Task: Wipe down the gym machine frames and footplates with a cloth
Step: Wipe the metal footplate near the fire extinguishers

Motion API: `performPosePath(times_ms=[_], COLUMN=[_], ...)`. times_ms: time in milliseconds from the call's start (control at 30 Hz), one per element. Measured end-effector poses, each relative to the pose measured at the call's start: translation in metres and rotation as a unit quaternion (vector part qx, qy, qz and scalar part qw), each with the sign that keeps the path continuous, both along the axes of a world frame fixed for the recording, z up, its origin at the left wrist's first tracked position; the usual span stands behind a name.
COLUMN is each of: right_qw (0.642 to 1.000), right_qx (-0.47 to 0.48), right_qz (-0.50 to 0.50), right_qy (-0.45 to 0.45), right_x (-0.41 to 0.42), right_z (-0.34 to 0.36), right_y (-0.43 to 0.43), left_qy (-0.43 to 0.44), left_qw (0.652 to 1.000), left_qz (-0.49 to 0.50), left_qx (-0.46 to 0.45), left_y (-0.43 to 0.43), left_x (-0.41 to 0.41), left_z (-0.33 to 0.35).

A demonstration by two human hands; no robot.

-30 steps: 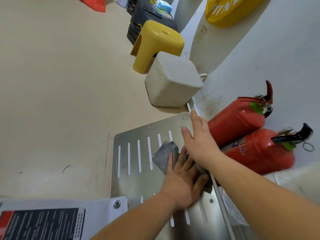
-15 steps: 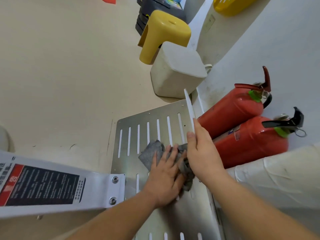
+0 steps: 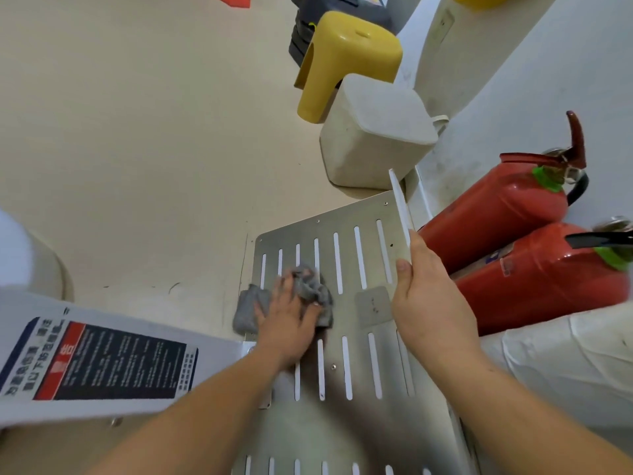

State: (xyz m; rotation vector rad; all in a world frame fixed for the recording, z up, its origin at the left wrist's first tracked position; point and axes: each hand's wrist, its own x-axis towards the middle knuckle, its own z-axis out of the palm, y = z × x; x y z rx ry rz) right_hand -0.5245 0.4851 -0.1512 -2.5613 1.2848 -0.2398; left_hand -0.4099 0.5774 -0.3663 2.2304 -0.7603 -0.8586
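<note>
Pale floor point(image 3: 137, 166) fills the upper left of the view, and low at the far left lies a white frame member point(image 3: 212, 358) carrying a dark warning label point(image 3: 102, 365). Just right of it, the grey cloth point(image 3: 310, 286) now sits at the left edge of the slotted steel footplate point(image 3: 359, 371), one corner hanging off onto the floor side. A second ago it was bunched near the right edge, close against the other hand, so it has been swept right across the plate. The left hand point(image 3: 287, 320) lies on top of it with fingers point(image 3: 286, 281) spread and fairly straight, pressing down rather than clutching. The cloth is crumpled up around the fingertips.

Further right, the right hand point(image 3: 428, 303) has kept its place on the white side lip point(image 3: 399, 207) of the plate, thumb on the inner face and fingers behind, pinching it to brace. Beyond it, two red extinguishers point(image 3: 496, 207) lie against the wall.

One full pass over the middle band of the plate looks done. The slotted rows nearer the stool point(image 3: 349, 53) and nearest the camera probably still need strokes, and the frame member beside the cloth would be a natural next surface.
</note>
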Motion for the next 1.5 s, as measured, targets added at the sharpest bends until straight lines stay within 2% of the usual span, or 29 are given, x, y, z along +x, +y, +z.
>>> performPosePath(times_ms=[67,133,300,367,467,700,900,1000,1133,1233,1300,1367,1433,1500], right_qw=[1.0,1.0,1.0,1.0,0.999,0.998,0.997,0.995,0.998,0.999,0.999,0.999,0.998,0.997], right_qx=[0.003,0.002,0.002,0.023,0.026,0.042,0.07,0.085,0.056,0.034,0.028,0.035,0.051,0.053], right_qz=[0.001,0.003,-0.005,-0.008,-0.015,0.005,0.001,-0.007,-0.007,-0.019,-0.024,-0.03,-0.036,-0.038], right_qy=[-0.003,0.001,0.0,-0.007,-0.01,-0.037,-0.042,-0.054,-0.019,-0.004,-0.005,-0.013,-0.028,-0.03], right_x=[0.0,0.001,0.002,0.003,0.001,-0.002,0.0,-0.009,-0.035,-0.043,-0.041,-0.04,-0.042,-0.042], right_z=[-0.001,-0.002,0.0,0.001,0.001,-0.008,0.001,0.009,0.01,0.004,0.002,0.001,0.0,-0.002], right_y=[0.0,0.0,-0.001,-0.003,-0.004,-0.013,-0.008,0.004,0.03,0.039,0.037,0.032,0.028,0.027], left_qy=[0.067,0.096,0.026,0.026,0.017,-0.012,-0.084,-0.067,0.011,0.085,0.067,-0.007,-0.066,-0.105], left_qw=[0.993,0.981,0.998,0.997,0.991,0.997,0.959,0.971,1.0,0.994,0.997,0.993,0.975,0.97], left_qz=[0.082,0.139,0.062,0.071,0.105,-0.002,-0.17,-0.159,-0.016,0.063,0.029,-0.078,-0.167,-0.171], left_qx=[0.059,0.089,-0.019,-0.021,-0.076,-0.077,-0.208,-0.164,-0.004,0.037,-0.003,-0.083,-0.134,-0.134], left_y=[-0.003,-0.021,-0.057,-0.052,-0.044,-0.037,0.008,0.052,0.095,0.087,0.066,0.042,0.021,0.005], left_x=[0.01,0.0,-0.005,0.004,0.002,-0.052,-0.146,-0.178,-0.169,-0.161,-0.165,-0.174,-0.173,-0.158], left_z=[-0.003,0.012,0.038,0.031,0.03,0.053,0.1,0.087,0.046,0.049,0.074,0.103,0.116,0.107])
